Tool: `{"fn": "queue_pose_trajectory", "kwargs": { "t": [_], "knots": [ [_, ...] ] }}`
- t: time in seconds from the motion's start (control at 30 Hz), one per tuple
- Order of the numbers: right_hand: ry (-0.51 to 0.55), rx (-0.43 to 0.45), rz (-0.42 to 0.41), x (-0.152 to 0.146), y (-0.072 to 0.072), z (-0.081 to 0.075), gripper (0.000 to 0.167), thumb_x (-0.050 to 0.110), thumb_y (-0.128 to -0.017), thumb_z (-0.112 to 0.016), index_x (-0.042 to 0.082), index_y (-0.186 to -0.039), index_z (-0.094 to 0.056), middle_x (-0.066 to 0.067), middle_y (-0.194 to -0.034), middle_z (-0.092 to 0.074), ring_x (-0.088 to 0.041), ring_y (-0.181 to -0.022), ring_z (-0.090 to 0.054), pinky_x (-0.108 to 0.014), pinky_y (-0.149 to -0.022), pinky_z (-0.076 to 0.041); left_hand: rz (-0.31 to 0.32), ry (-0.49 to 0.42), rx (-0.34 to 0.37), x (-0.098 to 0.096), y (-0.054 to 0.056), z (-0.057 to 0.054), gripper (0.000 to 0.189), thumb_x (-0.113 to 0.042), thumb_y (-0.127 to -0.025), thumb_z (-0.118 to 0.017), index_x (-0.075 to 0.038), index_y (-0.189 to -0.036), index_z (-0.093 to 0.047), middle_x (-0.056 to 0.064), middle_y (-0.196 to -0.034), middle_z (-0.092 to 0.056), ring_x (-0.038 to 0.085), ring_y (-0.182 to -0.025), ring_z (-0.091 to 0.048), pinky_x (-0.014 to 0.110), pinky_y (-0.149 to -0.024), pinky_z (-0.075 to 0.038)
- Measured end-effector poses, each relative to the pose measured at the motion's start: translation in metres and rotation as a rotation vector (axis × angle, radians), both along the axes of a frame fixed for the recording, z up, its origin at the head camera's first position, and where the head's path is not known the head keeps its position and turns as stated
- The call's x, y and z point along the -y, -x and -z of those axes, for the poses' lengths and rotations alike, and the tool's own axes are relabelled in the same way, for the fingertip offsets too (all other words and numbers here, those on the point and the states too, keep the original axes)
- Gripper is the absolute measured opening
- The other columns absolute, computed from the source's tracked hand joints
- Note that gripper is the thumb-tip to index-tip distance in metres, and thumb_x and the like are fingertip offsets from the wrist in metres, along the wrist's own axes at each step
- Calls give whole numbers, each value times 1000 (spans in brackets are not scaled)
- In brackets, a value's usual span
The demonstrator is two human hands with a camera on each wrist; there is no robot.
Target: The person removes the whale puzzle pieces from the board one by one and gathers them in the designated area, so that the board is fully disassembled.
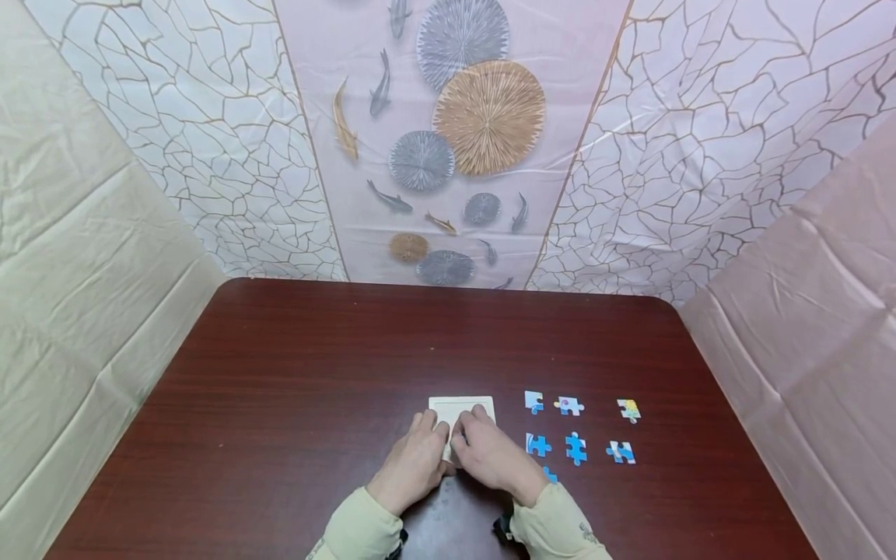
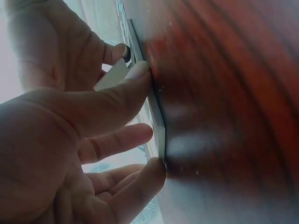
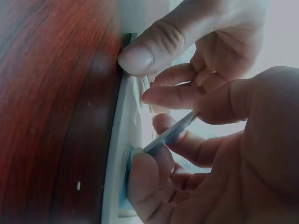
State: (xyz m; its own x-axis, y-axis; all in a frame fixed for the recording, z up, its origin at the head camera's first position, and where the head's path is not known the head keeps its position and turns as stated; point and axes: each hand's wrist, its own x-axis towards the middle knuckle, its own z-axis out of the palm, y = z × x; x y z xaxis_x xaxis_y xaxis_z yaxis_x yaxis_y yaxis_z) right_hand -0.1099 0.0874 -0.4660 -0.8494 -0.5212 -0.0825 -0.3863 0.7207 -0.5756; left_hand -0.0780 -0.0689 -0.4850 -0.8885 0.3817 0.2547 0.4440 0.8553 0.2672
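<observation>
A white puzzle tray [image 1: 442, 404] lies on the table, partly hidden by both hands. My left hand [image 1: 413, 460] holds it at the left side; the thumb [image 3: 140, 58] presses on the near rim and another fingertip touches the edge. Over the tray, my right hand [image 1: 493, 455] pinches a thin puzzle piece [image 3: 170, 133], tilted up from the board. Its pale back [image 2: 112, 77] shows in the left wrist view. A blue patch [image 3: 125, 175] is visible in the tray under the right fingers; its outline is mostly covered.
Right of the tray lie several loose puzzle pieces, among them a blue one [image 1: 576, 449], a yellow one [image 1: 628, 410] and a white-and-blue one [image 1: 621, 452]. One blue piece [image 1: 550, 474] is partly behind the right wrist. Patterned cloth [image 1: 434, 264] hangs behind the dark red table [image 1: 280, 373].
</observation>
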Motion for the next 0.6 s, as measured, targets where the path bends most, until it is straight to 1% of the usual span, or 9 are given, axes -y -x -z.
{"fn": "queue_pose_trajectory", "kwargs": {
  "t": [0.13,0.3,0.43,0.6],
  "knots": [
    [-18,-14,14,1,-3,0,18,13,-100,-41,9,-92,-56,-2,-91,-43,-18,-86,-46,-37,-81,-44,0,12,-8,0,0,0,40,-27,-64,-87,-9,-82,-57,6,-88,-47,23,-84,-48,30,-62,-51],
    [-31,11,34,3,-8,-2,19,13,-102,-38,8,-97,-56,-3,-94,-42,-23,-93,-42,-40,-82,-42,6,14,-8,0,1,1,39,-27,-65,-87,-8,-83,-58,6,-88,-48,23,-84,-47,30,-63,-51],
    [-22,12,33,2,-10,-3,19,14,-103,-38,9,-99,-56,-2,-95,-41,-23,-92,-41,-40,-81,-41,7,20,-14,0,1,2,40,-28,-65,-87,-8,-83,-58,6,-87,-48,23,-83,-47,30,-65,-50],
    [7,-14,29,-1,-11,-3,21,14,-104,-37,8,-101,-57,-2,-94,-44,-23,-91,-42,-41,-82,-41,3,16,-13,1,1,2,41,-29,-65,-87,-8,-84,-59,6,-88,-48,23,-83,-48,31,-63,-50]
  ]
}}
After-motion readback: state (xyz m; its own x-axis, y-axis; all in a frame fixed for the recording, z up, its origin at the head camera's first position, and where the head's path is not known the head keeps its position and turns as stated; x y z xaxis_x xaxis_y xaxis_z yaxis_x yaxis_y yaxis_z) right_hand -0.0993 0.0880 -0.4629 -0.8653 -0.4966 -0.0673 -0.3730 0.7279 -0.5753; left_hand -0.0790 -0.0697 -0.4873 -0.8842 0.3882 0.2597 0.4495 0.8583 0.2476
